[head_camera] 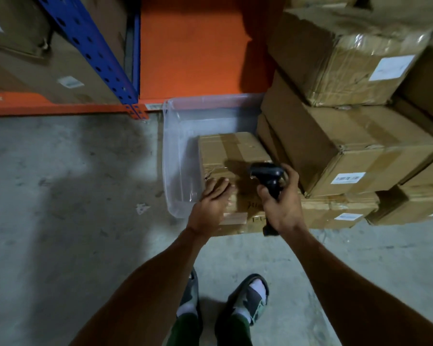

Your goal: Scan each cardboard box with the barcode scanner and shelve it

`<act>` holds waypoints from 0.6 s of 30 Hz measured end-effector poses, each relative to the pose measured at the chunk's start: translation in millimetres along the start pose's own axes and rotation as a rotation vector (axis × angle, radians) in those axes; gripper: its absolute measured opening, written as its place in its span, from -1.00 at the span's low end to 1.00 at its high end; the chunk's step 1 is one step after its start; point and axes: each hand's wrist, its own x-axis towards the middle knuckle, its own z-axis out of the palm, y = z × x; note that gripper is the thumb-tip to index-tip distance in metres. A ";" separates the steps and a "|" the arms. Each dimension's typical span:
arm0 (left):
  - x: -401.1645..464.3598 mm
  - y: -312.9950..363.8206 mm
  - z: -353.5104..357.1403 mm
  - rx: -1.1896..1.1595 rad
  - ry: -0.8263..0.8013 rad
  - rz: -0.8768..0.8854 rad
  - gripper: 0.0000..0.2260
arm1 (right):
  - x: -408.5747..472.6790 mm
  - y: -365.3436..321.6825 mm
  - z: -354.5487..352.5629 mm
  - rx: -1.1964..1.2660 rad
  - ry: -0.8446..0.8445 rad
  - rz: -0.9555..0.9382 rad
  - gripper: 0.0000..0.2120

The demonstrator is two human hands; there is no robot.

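The bare concrete floor (68, 186) is grey, mottled with dark stains and a small white scrap (142, 208). On it sits a clear plastic tub (178, 156), pushed up against the orange base beam (48, 108) of the rack. A stack of taped cardboard boxes (348, 151) stands on the floor just right of the tub, their white labels facing out. The rack's blue upright (90, 51) is footed at the beam, and its low orange shelf (190, 48) carries more cartons (35, 58) on the left. Two sandalled feet (225, 300) stand on the concrete nearest me.
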 end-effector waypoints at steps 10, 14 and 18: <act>98.4 -16.9 -71.3 -0.304 0.067 -0.103 -0.60 | -52.3 -1.2 21.2 0.205 0.074 -0.129 -0.41; 104.2 -26.0 -76.8 -0.036 -0.007 -0.058 -0.44 | -49.9 -16.2 37.8 0.165 0.109 -0.152 -0.56; 102.0 -29.2 -76.6 0.035 -0.023 -0.002 -0.47 | -46.6 -19.4 49.9 0.101 0.071 -0.135 -0.57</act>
